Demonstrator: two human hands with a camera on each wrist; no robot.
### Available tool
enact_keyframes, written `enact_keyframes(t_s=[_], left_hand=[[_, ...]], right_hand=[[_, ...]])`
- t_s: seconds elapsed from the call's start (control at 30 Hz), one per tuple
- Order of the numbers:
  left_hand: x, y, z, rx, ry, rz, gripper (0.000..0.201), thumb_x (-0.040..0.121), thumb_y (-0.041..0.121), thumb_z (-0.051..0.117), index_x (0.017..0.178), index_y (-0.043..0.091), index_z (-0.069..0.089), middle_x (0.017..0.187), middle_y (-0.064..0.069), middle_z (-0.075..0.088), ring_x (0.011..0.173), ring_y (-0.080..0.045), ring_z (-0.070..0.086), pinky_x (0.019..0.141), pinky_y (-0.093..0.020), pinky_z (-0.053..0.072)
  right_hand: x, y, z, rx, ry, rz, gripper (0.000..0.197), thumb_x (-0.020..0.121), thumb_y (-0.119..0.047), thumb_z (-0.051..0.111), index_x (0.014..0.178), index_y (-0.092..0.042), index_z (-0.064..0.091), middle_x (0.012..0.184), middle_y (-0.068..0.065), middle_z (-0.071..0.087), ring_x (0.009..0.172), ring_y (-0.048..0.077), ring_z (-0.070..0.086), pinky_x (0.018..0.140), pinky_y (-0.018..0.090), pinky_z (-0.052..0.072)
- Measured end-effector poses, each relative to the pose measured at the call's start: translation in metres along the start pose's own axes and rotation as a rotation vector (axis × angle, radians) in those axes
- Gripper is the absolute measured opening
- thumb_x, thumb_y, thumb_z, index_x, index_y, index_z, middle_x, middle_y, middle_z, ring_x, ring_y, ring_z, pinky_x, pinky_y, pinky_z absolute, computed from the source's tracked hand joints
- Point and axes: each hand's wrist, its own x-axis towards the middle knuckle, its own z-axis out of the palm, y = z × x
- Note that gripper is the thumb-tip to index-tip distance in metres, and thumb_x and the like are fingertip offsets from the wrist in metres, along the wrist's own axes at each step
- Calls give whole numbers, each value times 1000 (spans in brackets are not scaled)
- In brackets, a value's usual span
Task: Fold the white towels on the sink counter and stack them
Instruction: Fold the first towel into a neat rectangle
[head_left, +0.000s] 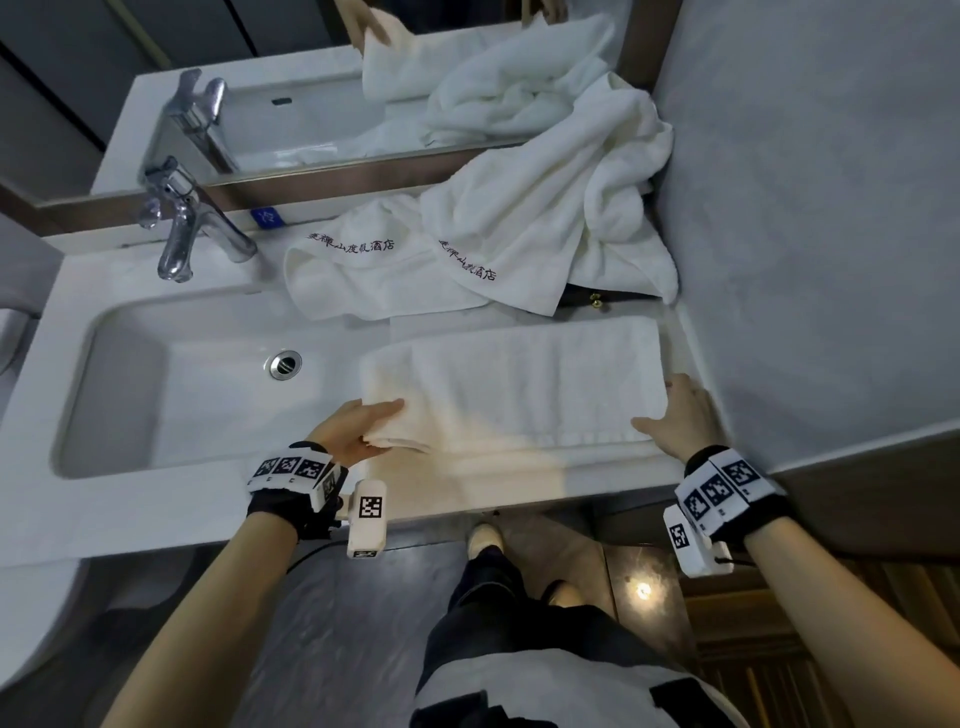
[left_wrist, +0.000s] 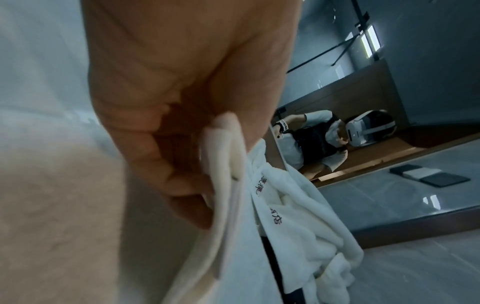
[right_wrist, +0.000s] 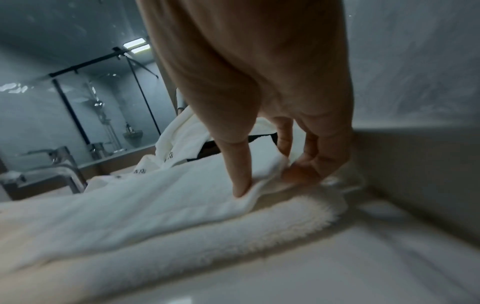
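The folded towel (head_left: 514, 379) lies flat on the tabletop (head_left: 467, 488) by the sink (head_left: 171, 384). My left hand (head_left: 358, 426) pinches its nine o'clock end; my right hand (head_left: 680, 415) pinches the three o'clock end. Two rumpled towels (head_left: 519, 223) crowd twelve o'clock, beside one faucet (head_left: 182, 228).

A right hand (right_wrist: 262, 92) pinches the corner of a folded white towel (right_wrist: 135, 201) between thumb and fingers (right_wrist: 240, 164), lifting the top layer slightly off the fluffy layer beneath, close to the grey side wall (right_wrist: 415, 154). The towel lies on the pale desk (right_wrist: 337, 267). Behind it sits a rumpled white towel with dark embroidered lettering (right_wrist: 176, 148) (characters too blurred to read), and a chrome faucet (right_wrist: 62, 164) stands at left before a mirror (right_wrist: 64, 82).
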Motion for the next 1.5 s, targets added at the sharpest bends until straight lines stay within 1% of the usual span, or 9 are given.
enact_keyframes(t_s=[0.2, 0.37, 0.53, 0.6, 0.77, 0.9, 1.2, 1.37, 1.5], left_hand=[[-5, 6, 3, 19, 129, 41, 57, 87, 25, 64, 131, -6, 44, 105, -15, 61, 84, -23, 61, 62, -24, 55], [-9, -3, -1, -23, 179, 88, 76, 82, 41, 68, 141, 4, 37, 143, -12, 45, 128, -29, 47, 102, -41, 46], [-20, -7, -1, -137, 183, 133, 64, 80, 41, 69, 130, 6, 51, 124, -10, 61, 110, -26, 59, 90, -37, 49], [-19, -12, 3, -47, 277, 159, 65, 80, 41, 69, 128, 1, 50, 122, -11, 59, 109, -28, 57, 93, -39, 48], [-19, -28, 17, 331, 337, 185, 33, 87, 31, 63, 99, 0, 61, 103, -17, 65, 96, -30, 61, 90, -41, 48], [-20, -26, 12, 174, 263, 158, 33, 85, 22, 65, 106, -2, 60, 104, -15, 66, 97, -29, 62, 93, -41, 48], [-20, -29, 19, 606, 391, 254, 54, 82, 22, 69, 125, 0, 45, 127, -18, 55, 116, -35, 53, 95, -40, 44], [-29, -22, 45, 864, 707, 684, 64, 76, 6, 67, 132, -2, 36, 134, -21, 41, 122, -38, 40, 99, -43, 37], [-19, -14, 103, 1126, 396, 963, 60, 95, 17, 44, 149, 12, 17, 158, -8, 18, 147, -25, 12, 119, -40, 12]], right_hand=[[-2, 4, 3, 50, 84, 9, 53, 78, -17, 75, 117, 3, 46, 123, 23, 53, 111, 38, 53, 89, 42, 47], [4, 6, -6, 274, -41, 33, 35, 91, -25, 54, 112, 3, 54, 114, 21, 61, 103, 37, 59, 91, 48, 50], [3, 3, -18, 735, -8, 85, 17, 92, -10, 49, 104, -1, 57, 106, 15, 61, 91, 26, 60, 80, 37, 55], [0, 5, -19, 638, -33, 80, 23, 92, -9, 46, 109, 1, 57, 104, 15, 60, 85, 26, 59, 68, 32, 57], [-10, 14, -5, 187, -23, 54, 22, 90, -13, 49, 97, 7, 54, 98, 22, 60, 85, 36, 57, 75, 37, 48], [-9, 21, -3, 244, 16, 79, 29, 89, -19, 52, 103, 6, 54, 98, 19, 60, 82, 30, 52, 73, 32, 41], [-19, 29, 1, 98, 42, 60, 34, 79, -28, 59, 105, -7, 55, 107, 15, 64, 94, 34, 60, 75, 33, 45], [-28, 22, -1, -277, 94, -66, 52, 81, -25, 64, 119, 3, 43, 121, 23, 53, 108, 39, 53, 86, 41, 47], [-32, -2, 14, -315, 262, -401, 66, 84, -25, 61, 141, -6, 34, 149, 15, 33, 136, 32, 33, 110, 44, 32]])
